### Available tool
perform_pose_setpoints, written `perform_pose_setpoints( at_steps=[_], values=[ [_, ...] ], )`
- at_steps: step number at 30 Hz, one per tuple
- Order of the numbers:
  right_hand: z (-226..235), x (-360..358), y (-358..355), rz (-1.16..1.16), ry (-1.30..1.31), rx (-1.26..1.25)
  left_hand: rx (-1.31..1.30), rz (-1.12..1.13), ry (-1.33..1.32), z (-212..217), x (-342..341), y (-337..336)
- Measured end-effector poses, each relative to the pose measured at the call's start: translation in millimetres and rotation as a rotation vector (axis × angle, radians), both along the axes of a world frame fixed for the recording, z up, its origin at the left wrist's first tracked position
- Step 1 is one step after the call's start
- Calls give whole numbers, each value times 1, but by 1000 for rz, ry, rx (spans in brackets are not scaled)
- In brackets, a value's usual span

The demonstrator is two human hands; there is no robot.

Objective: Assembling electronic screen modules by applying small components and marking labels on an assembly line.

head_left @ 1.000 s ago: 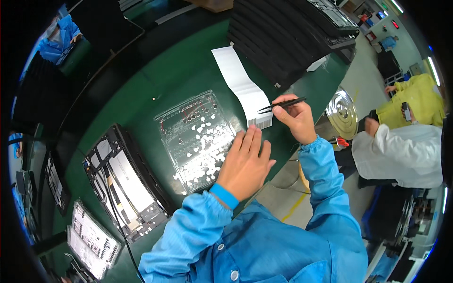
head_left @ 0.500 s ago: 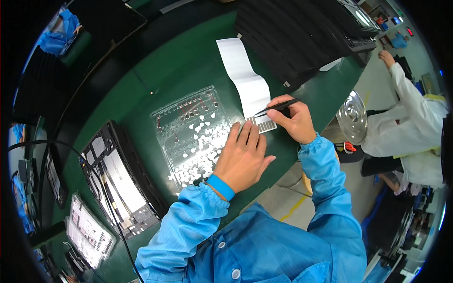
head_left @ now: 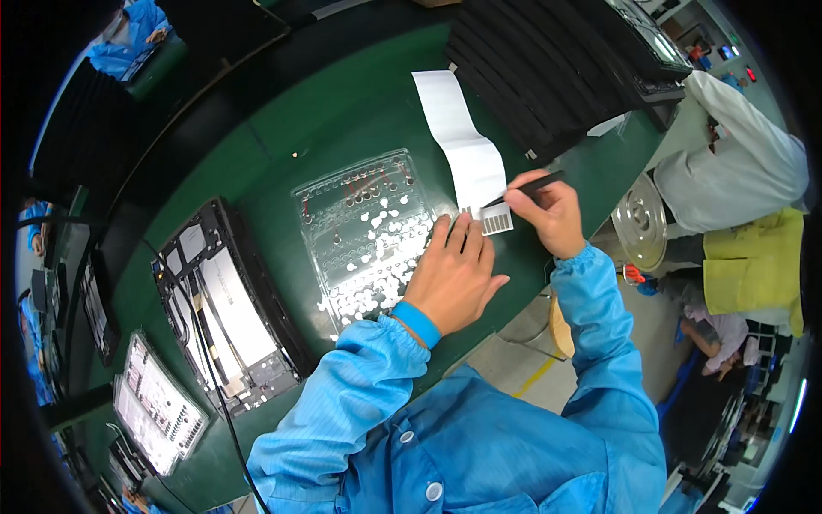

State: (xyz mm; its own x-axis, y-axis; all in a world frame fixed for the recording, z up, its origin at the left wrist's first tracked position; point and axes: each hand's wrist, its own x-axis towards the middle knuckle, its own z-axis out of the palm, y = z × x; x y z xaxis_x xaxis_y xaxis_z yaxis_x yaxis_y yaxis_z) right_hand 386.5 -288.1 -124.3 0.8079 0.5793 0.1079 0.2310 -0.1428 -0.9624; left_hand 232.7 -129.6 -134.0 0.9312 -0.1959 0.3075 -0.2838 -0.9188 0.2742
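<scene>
Since the earlier frames, the prongs of the slim black tweezers, parted one second before, have drawn together into what appears a single line; at the right, a co-worker in a white coat has shifted toward the top, and a co-worker in a yellow garment has come into view. The right hand grips the tweezers between thumb and fingers, the tips at the near end of a long, wavy white paper strip, beside its row of grey rectangles. Whether the tips pinch a rectangle cannot be told. The left hand lies palm down, fingers slightly spread, fingertips at the strip's near end. The strip lies on the dark green bench, between a clear plastic tray bearing scattered small white pieces and a stack of ridged black sheets. Left of the tray lies a black-framed device with silver panels.
</scene>
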Motion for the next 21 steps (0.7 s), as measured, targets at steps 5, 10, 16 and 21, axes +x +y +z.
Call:
perform_pose_setpoints(
  at_steps=[5,10,16,21],
  values=[
    [60,-29,26,30,123,302,36,59,5,-4,-8,3],
    [113,-76,137,360,56,248,-63,82,-120,48,-70,16],
    [70,-104,271,428,144,222,-284,365,-81,107,-184,110],
    [39,-123,313,417,193,228,-154,533,-129,96,-205,179]
  ],
)
